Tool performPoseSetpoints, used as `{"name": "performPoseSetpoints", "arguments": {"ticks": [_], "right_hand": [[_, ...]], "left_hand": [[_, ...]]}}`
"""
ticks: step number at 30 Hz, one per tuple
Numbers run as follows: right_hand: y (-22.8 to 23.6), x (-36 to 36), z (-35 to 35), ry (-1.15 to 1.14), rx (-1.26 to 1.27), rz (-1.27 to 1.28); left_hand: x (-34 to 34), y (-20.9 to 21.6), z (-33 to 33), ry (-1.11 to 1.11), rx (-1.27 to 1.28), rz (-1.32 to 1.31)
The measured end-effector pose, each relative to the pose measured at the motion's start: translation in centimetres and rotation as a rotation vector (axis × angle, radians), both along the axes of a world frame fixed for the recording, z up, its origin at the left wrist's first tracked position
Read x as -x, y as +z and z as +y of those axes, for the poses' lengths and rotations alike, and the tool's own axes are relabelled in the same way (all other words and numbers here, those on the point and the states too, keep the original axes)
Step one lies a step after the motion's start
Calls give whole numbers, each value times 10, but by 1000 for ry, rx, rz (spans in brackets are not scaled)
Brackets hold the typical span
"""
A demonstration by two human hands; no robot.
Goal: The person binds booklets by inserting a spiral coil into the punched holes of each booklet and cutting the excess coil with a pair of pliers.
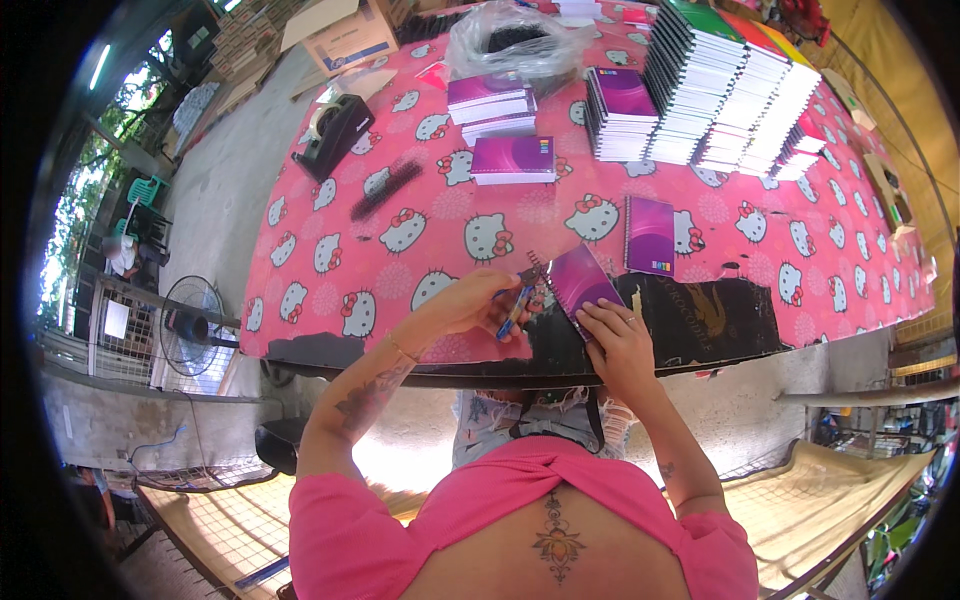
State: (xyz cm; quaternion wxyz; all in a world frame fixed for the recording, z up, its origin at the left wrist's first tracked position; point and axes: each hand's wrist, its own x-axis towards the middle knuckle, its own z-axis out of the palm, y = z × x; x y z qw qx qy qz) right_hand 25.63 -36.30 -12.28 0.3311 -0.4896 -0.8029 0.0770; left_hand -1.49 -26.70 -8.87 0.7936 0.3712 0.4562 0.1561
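A purple spiral notebook (580, 275) lies tilted near the table's front edge, its black coil along the left side. My right hand (618, 332) rests on its lower right part, fingers laid out over the cover. Closed around blue-handled pliers (517, 308), my left hand (487, 300) is beside the coil. The pliers' jaws are near the coil's upper end; whether they grip it I cannot tell. Another purple spiral notebook (650, 237) lies flat to the right.
Tall stacks of spiral notebooks (700, 105) stand at the back right. Purple pads (513, 158) are piled mid-table, behind loose black coils (387, 190). A tape dispenser (335, 137) sits at the left, a plastic bag (465, 45) at the back. A fan (193, 325) stands left of the table.
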Motion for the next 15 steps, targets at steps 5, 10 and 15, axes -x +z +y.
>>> {"name": "performPoseSetpoints", "arguments": {"ticks": [5, 10, 15], "right_hand": [[1, 2, 0, -2, -8, -5], [-4, -2, 0, -1, -13, -23], [-3, 0, 0, 8, -10, -27]], "left_hand": [[1, -14, -3, 1, -97, 8], [-8, 5, -10, 34, -102, 54], [1, 1, -8, -4, -112, 123]]}}
